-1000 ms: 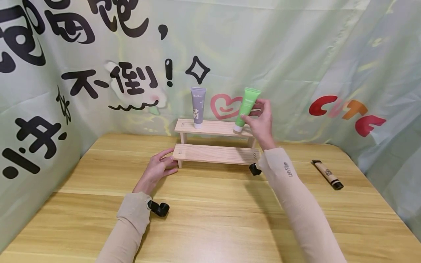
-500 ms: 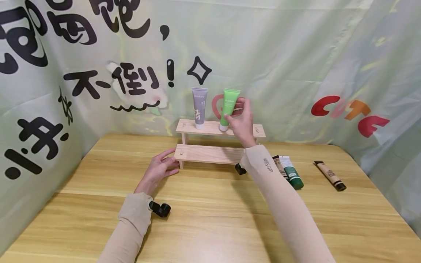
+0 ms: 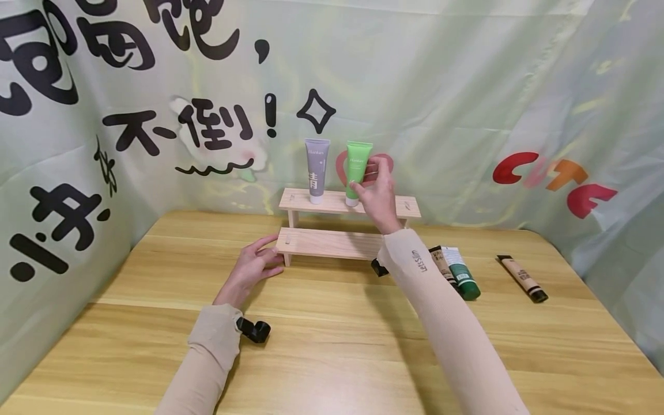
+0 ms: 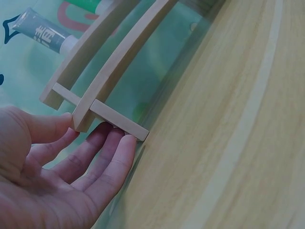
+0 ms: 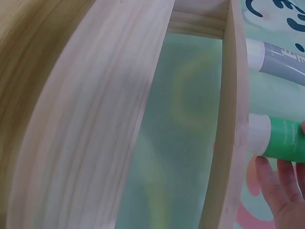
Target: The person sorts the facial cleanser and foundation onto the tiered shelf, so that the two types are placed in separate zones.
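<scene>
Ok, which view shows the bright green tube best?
The head view, showing the bright green tube from white cap to top. Right wrist shows its cap and some body; left wrist, only a cropped piece.

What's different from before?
The bright green tube moved left along the upper shelf, nearer the purple tube, and tilts less. The right grip still holds it; its sleeve uncovered a dark green tube and a brown tube. The purple tube and left grip stayed put.

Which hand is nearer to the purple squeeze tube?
Right. The right hand holds the green squeeze tube, right of the purple squeeze tube; the left hand is lower and farther, holding the lower wooden shelf at its left end.
</scene>
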Available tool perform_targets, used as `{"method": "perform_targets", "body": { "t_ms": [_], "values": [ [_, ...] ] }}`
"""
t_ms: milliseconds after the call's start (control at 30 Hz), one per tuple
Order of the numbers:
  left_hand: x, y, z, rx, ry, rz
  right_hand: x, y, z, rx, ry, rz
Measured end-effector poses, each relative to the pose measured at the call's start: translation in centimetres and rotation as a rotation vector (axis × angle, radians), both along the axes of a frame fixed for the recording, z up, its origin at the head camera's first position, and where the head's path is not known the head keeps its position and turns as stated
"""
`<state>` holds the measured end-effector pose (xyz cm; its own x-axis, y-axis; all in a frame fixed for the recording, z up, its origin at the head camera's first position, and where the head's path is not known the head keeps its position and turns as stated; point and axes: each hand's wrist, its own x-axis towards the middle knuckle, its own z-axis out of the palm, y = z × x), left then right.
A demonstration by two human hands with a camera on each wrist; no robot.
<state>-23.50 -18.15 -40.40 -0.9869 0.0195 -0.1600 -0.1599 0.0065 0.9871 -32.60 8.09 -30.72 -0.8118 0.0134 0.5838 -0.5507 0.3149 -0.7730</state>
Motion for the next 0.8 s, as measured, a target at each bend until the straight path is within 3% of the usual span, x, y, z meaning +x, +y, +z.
{"method": "perform_targets", "body": {
  "t_ms": [233, 400, 800],
  "values": [
    [0.0, 0.2, 0.1, 0.005, -0.008, 0.004, 0.9, 2.3, 0.4, 0.015, -0.057, 0.051],
    [0.1, 0.1, 0.3, 0.005, -0.016, 0.003, 1.5, 5.0, 0.5, 0.031, -0.118, 0.017],
    [0.1, -0.1, 0.2, 0.006, 0.002, -0.012, 2.9, 11.4, -0.7, 0.049, -0.129, -0.065]
  ]
}}
